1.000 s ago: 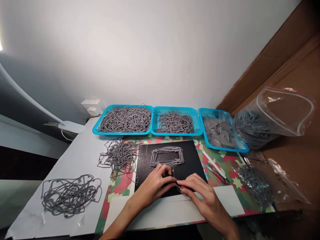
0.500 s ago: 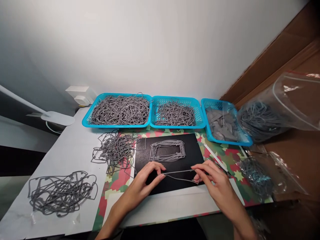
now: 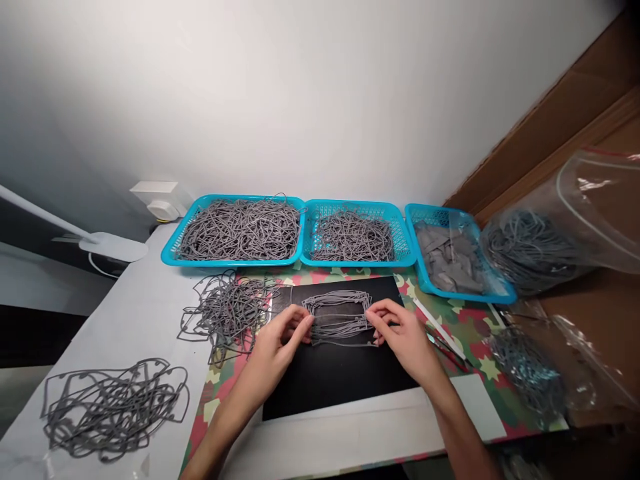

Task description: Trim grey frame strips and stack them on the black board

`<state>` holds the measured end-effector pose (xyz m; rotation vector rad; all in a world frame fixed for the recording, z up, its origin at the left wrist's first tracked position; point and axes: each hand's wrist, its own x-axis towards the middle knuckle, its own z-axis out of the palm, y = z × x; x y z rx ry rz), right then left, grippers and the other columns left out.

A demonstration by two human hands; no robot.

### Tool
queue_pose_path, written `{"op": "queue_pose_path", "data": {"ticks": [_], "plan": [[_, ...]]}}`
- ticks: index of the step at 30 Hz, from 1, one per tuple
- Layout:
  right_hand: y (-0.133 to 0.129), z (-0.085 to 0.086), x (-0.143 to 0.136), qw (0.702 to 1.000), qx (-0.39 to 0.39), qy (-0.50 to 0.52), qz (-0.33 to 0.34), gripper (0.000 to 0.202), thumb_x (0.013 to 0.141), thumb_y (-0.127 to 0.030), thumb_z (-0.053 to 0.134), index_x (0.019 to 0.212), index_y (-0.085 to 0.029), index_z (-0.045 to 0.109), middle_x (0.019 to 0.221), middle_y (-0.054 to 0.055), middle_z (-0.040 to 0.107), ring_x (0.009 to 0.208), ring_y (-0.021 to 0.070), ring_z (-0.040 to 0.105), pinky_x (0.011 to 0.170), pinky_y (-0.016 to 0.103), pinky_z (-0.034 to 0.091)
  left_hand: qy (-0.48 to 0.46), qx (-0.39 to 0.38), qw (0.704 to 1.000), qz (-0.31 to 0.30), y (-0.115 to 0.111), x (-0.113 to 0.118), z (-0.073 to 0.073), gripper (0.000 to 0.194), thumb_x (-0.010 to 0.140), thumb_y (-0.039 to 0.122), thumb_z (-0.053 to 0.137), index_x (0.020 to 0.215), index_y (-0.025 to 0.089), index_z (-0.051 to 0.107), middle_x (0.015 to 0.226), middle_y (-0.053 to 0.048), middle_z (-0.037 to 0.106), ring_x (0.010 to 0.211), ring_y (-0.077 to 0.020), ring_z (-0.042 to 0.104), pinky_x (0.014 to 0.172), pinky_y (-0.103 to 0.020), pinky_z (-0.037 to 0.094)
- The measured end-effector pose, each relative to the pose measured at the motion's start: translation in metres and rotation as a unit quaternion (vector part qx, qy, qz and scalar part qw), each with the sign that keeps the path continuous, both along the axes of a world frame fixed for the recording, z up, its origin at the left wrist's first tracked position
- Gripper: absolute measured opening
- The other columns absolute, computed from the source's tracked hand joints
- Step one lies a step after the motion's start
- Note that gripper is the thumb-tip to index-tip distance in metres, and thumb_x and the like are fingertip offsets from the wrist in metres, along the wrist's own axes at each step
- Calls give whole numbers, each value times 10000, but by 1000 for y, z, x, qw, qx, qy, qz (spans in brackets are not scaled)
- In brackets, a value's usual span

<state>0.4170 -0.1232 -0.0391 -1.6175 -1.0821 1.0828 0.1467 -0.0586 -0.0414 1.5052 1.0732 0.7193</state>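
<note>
Between my two hands a thin grey rubber gasket [image 3: 345, 345], a rectangular loop, is held stretched sideways. My left hand [image 3: 280, 337] pinches its left end between thumb and fingers. Its right end is in the closed fingertips of my right hand [image 3: 404, 331]. The loop hangs over the front part of a stack of similar gaskets [image 3: 340, 297], laid as a rectangle on a black board [image 3: 340, 380]. I cannot tell whether the held loop touches the stack. Left of the board, near my left hand, lies a tangled pile of grey gaskets [image 3: 231, 310].
Three blue baskets [image 3: 233, 264] line the wall, two with grey loops, one with flat grey pieces [image 3: 447, 257]. Another gasket heap [image 3: 117, 407] lies at the left. Clear bags [image 3: 533, 243] of grey loops stand right. Red-handled pliers or cutters [image 3: 450, 352] lie beside my right hand.
Both hands have moved forward with the gasket, from the front of the board to over the stack. The view has shifted slightly.
</note>
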Motion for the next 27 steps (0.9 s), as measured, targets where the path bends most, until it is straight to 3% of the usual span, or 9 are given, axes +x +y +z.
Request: {"op": "queue_pose_path", "data": {"ticks": [3,7,13,16,19,23,27], "plan": [[15,-5,-1,1000,5,-8,13,567,911,-782,835,911,-217,795,740,-6,655,585,154,630,497,271,649,16,11,1000,23,10,0,-7,445,1060,694,672,971,258,695,823,-3,723,677,-211,749,651,-317,668],[25,-10,6,999,22,-28,22,564,955,-782,777,944,-218,783,752,1,684,615,171,674,566,299,677,33,36,999,23,21,3,-11,451,1052,704,657,953,265,690,718,20,699,580,-196,700,561,-291,627],[43,-17,17,992,67,-96,44,508,1010,-720,734,913,-222,771,788,14,671,650,175,635,551,279,581,86,119,989,17,36,9,-8,350,1077,557,638,904,255,678,765,9,711,661,-190,679,630,-280,533],[48,-19,13,982,105,-150,40,444,1047,-634,722,881,-228,790,849,28,677,662,167,585,617,300,551,113,151,982,19,40,12,-10,313,1090,511,614,909,259,653,771,15,709,669,-189,675,653,-286,507],[43,-17,8,969,142,-200,19,348,1082,-543,702,980,-237,831,949,43,684,654,163,559,690,337,560,138,173,975,30,39,8,-11,270,1101,502,609,980,264,649,725,41,664,613,-186,646,631,-290,485],[24,-11,11,948,194,-251,-25,231,1138,-421,651,1140,-257,813,1008,55,667,718,194,590,763,366,571,172,205,962,48,34,-22,-2,301,1124,544,620,996,278,681,762,32,682,647,-205,658,650,-302,500],[3,-13,20,931,229,-280,-47,174,1162,-344,632,1128,-266,783,1019,57,685,671,178,586,706,349,556,227,288,928,60,31,-74,-5,407,1062,705,684,1094,316,803,1036,-43,803,913,-302,765,803,-367,576]]}}
